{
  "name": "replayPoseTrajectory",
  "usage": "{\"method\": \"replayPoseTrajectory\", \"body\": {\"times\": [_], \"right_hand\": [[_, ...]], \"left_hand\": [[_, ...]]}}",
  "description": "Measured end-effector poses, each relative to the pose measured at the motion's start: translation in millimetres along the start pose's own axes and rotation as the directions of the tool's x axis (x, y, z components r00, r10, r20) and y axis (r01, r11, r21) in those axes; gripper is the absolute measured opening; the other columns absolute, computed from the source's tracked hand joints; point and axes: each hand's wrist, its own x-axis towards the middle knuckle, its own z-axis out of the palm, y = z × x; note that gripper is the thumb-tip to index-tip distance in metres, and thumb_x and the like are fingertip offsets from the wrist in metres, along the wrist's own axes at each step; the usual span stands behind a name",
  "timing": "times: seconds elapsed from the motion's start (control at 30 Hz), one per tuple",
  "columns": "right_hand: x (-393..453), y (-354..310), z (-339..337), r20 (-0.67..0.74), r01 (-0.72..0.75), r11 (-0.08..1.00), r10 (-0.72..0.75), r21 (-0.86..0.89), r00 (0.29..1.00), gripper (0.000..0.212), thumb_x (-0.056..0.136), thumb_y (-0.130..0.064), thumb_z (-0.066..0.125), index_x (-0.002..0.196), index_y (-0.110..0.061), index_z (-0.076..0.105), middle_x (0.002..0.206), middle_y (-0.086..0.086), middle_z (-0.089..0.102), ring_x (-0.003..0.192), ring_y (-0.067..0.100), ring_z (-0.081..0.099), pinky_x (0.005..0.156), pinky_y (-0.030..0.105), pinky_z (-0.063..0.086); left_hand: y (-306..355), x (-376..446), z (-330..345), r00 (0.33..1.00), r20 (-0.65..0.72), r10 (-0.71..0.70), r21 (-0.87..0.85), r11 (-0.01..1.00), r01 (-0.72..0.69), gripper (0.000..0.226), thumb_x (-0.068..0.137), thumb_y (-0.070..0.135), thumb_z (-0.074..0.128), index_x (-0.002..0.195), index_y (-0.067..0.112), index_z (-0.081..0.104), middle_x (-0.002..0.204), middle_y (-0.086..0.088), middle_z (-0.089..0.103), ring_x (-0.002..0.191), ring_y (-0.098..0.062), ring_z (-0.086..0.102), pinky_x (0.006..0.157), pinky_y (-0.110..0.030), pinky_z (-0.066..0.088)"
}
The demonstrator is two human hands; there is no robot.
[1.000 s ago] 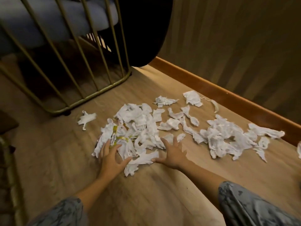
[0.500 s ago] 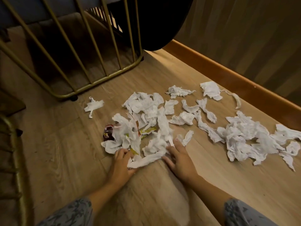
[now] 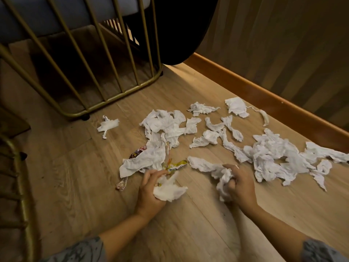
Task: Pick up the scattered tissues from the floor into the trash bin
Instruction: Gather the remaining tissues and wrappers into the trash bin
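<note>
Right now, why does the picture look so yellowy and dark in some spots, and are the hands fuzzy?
Head view: warm, dim light tints the wood floor yellowish; a brighter strip runs beside the baseboard; under the gold-barred frame it is deep shadow. The left hand and right hand, both gripping tissues, look a little soft; the bars bow from the wide lens.

Near floor: bare wood floor (image 3: 188, 224) around my forearms, open to reach.
Ahead: scattered tissues (image 3: 272, 154) and wrappers (image 3: 175, 165) cover the boards.
Left: gold chair frame (image 3: 113, 103) blocks.
Right: baseboard (image 3: 283, 103) and wall close that side.
</note>
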Motion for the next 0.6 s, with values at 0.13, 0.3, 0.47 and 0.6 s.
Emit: {"method": "replayPoseTrajectory", "body": {"times": [0.13, 0.3, 0.47, 0.6], "right_hand": [[17.3, -12.7, -8.2, -0.026, 0.071, 0.997, -0.072, -0.028, 0.997, 0.02, 0.073, -0.021, 0.038, 0.065, -0.014, 0.054, 0.085, 0.0, 0.045, 0.076, 0.016, 0.043, 0.059, 0.03, 0.033], [14.8, -20.8, -0.2, 0.248, 0.257, 0.923, -0.188, -0.287, 0.95, 0.028, 0.082, -0.041, 0.044, 0.079, -0.017, 0.058, 0.138, 0.01, 0.047, 0.117, 0.026, 0.045, 0.075, 0.035, 0.048], [-18.4, -13.4, 27.8, 0.517, 0.368, 0.852, -0.139, -0.372, 0.845, 0.095, 0.075, -0.09, 0.034, 0.138, -0.022, 0.051, 0.164, -0.003, 0.008, 0.15, 0.029, 0.002, 0.117, 0.056, 0.013], [-47.3, 4.5, 51.8, 0.559, 0.609, 0.761, -0.411, -0.225, 0.72, 0.04, 0.089, -0.057, 0.053, 0.088, -0.022, 0.072, 0.151, 0.001, 0.043, 0.142, 0.029, 0.03, 0.108, 0.06, 0.03]], "left_hand": [[-6.7, 22.2, -3.0, 0.994, -0.102, -0.043, 0.107, 0.993, 0.054, 0.043, 0.062, 0.004, 0.074, 0.103, 0.016, 0.071, 0.123, -0.004, 0.053, 0.118, -0.012, 0.048, 0.098, -0.011, 0.039], [-32.0, -2.3, -5.0, 0.976, 0.183, -0.119, 0.185, 0.979, 0.085, 0.058, 0.061, -0.021, 0.054, 0.102, 0.014, 0.072, 0.107, 0.002, 0.058, 0.1, -0.012, 0.057, 0.084, -0.004, 0.038], [-44.5, -41.4, -3.7, 0.94, 0.34, -0.015, 0.283, 0.955, -0.087, 0.019, 0.065, 0.026, 0.071, 0.07, 0.019, 0.053, 0.085, 0.009, 0.044, 0.084, -0.009, 0.047, 0.075, -0.026, 0.043], [-45.6, -38.7, -1.5, 0.939, 0.333, 0.092, 0.266, 0.946, -0.187, 0.051, 0.071, 0.055, 0.076, 0.062, 0.017, 0.043, 0.072, 0.004, 0.046, 0.07, -0.007, 0.041, 0.068, -0.02, 0.037]]}}
